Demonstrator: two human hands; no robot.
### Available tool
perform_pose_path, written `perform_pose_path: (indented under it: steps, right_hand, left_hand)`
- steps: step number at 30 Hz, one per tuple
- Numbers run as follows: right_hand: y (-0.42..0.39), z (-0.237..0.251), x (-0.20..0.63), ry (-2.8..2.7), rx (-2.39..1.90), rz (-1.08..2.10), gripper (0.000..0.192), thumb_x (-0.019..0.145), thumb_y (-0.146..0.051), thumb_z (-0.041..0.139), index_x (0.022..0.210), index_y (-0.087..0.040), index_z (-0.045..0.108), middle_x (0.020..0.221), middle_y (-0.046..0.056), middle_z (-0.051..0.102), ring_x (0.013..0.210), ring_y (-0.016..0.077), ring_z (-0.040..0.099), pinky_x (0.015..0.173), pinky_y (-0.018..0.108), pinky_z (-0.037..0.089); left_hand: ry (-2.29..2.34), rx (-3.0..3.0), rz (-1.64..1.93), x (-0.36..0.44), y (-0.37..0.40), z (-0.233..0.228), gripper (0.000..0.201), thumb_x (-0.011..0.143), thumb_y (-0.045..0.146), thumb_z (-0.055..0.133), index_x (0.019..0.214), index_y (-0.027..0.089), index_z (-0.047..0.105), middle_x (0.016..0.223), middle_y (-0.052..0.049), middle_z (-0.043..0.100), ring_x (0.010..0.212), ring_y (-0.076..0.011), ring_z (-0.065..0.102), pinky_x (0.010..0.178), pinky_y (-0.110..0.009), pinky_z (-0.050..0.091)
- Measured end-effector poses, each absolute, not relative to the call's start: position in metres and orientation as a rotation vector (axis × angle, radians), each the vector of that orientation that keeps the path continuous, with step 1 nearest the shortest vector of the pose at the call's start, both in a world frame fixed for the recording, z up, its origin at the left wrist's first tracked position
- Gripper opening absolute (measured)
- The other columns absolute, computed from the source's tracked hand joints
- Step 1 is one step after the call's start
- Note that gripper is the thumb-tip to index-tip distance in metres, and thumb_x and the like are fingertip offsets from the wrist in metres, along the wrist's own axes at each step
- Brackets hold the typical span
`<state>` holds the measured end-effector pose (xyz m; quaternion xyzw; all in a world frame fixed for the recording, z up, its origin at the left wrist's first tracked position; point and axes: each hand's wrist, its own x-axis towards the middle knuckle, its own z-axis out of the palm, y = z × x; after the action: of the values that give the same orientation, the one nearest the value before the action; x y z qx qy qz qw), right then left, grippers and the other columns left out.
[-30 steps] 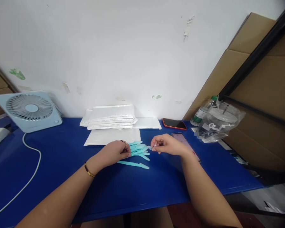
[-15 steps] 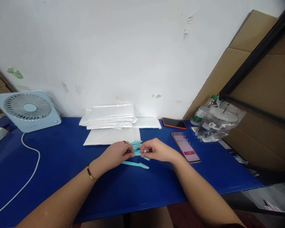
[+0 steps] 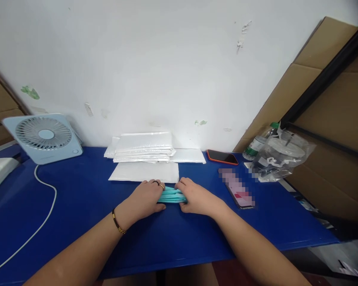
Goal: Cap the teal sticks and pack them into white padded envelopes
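While resting on the blue table (image 3: 77,206), the teal plastic sticks (image 3: 170,196) are clasped between the left hand (image 3: 147,196) and right hand (image 3: 197,196), fingers curled around both ends.

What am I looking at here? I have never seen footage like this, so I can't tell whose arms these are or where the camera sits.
The camera is worn on a person's head and looks forward and down, so both bare arms are that person's own. The left hand and right hand press together a bundle of thin teal plastic pieces on a blue table. Behind them lies a stack of white padded envelopes. A small fan stands at the left. At the right are two phones, a water bottle and a clear plastic bag.
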<state>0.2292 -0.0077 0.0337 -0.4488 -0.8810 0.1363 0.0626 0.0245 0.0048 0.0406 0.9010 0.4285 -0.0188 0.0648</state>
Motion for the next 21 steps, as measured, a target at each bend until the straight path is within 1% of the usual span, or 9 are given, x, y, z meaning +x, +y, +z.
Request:
perform_pose_path:
  steps: [2, 5, 8, 11, 14, 16, 18, 21]
  right_hand:
    - [-0.011, 0.033, 0.224, -2.697, -1.382, 0.343, 0.032, 0.065, -0.021, 0.058, 0.096, -0.016, 0.05, 0.1, 0.009, 0.049, 0.092, 0.0215, 0.045, 0.077, 0.032, 0.044]
    - [-0.013, 0.03, 0.218, -2.721, -1.432, 0.244, 0.034, 0.062, -0.019, 0.057, 0.094, -0.015, 0.047, 0.098, 0.01, 0.049, 0.089, 0.0224, 0.045, 0.075, 0.033, 0.044]
    - [-0.014, 0.027, 0.215, -2.725, -1.439, 0.208, 0.035, 0.062, -0.018, 0.055, 0.096, -0.015, 0.046, 0.096, 0.01, 0.051, 0.087, 0.0224, 0.047, 0.073, 0.033, 0.044]
    - [-0.013, 0.026, 0.215, -2.744, -1.417, 0.226, 0.034, 0.063, -0.017, 0.054, 0.096, -0.014, 0.046, 0.097, 0.011, 0.053, 0.085, 0.0215, 0.049, 0.074, 0.032, 0.044]
    - [-0.012, 0.026, 0.214, -2.789, -1.395, 0.221, 0.032, 0.066, -0.017, 0.053, 0.098, -0.013, 0.048, 0.098, 0.012, 0.055, 0.087, 0.022, 0.053, 0.075, 0.032, 0.044]
    - [-0.011, 0.027, 0.214, -2.828, -1.386, 0.19, 0.03, 0.069, -0.018, 0.052, 0.098, -0.013, 0.05, 0.098, 0.011, 0.057, 0.085, 0.0222, 0.055, 0.073, 0.032, 0.044]
    - [-0.008, 0.032, 0.215, -2.859, -1.402, 0.136, 0.027, 0.069, -0.019, 0.052, 0.096, -0.014, 0.052, 0.096, 0.01, 0.058, 0.081, 0.0223, 0.057, 0.069, 0.033, 0.043]
    - [-0.005, 0.052, 0.219, -2.851, -1.447, 0.032, 0.026, 0.068, -0.02, 0.053, 0.094, -0.016, 0.054, 0.095, 0.008, 0.06, 0.076, 0.0223, 0.059, 0.064, 0.032, 0.042]
  left_hand:
    - [1.276, 2.781, -0.061, 0.03, 0.002, 0.037, 0.024, 0.075, 0.029, 0.055, 0.094, 0.015, 0.056, 0.097, -0.011, 0.061, 0.089, -0.0249, 0.056, 0.077, -0.036, 0.043]
    - [1.283, 2.831, -0.034, 0.035, 0.003, 0.03, 0.019, 0.073, 0.021, 0.05, 0.09, 0.014, 0.055, 0.091, -0.011, 0.061, 0.084, -0.0244, 0.056, 0.074, -0.036, 0.044]
    - [1.277, 2.812, 0.034, 0.037, 0.005, 0.026, 0.023, 0.071, 0.02, 0.051, 0.093, 0.014, 0.053, 0.092, -0.01, 0.059, 0.083, -0.0231, 0.056, 0.072, -0.034, 0.044]
    - [1.246, 2.819, 0.111, 0.037, 0.006, 0.023, 0.026, 0.072, 0.021, 0.052, 0.097, 0.015, 0.051, 0.095, -0.009, 0.058, 0.086, -0.0223, 0.054, 0.075, -0.034, 0.044]
    - [1.226, 2.889, 0.148, 0.039, 0.006, 0.021, 0.022, 0.071, 0.023, 0.056, 0.091, 0.017, 0.053, 0.1, -0.009, 0.057, 0.095, -0.0248, 0.051, 0.079, -0.036, 0.042]
    - [1.22, 2.917, 0.152, 0.042, 0.007, 0.019, 0.019, 0.07, 0.025, 0.058, 0.088, 0.017, 0.054, 0.101, -0.01, 0.057, 0.097, -0.0257, 0.05, 0.08, -0.037, 0.041]
    - [1.203, 2.911, 0.146, 0.046, 0.007, 0.017, 0.018, 0.072, 0.025, 0.057, 0.088, 0.016, 0.054, 0.098, -0.01, 0.058, 0.093, -0.0252, 0.052, 0.079, -0.037, 0.041]
    - [1.188, 2.859, 0.17, 0.052, 0.008, 0.018, 0.019, 0.076, 0.023, 0.052, 0.094, 0.014, 0.053, 0.089, -0.009, 0.061, 0.082, -0.0234, 0.056, 0.076, -0.037, 0.042]
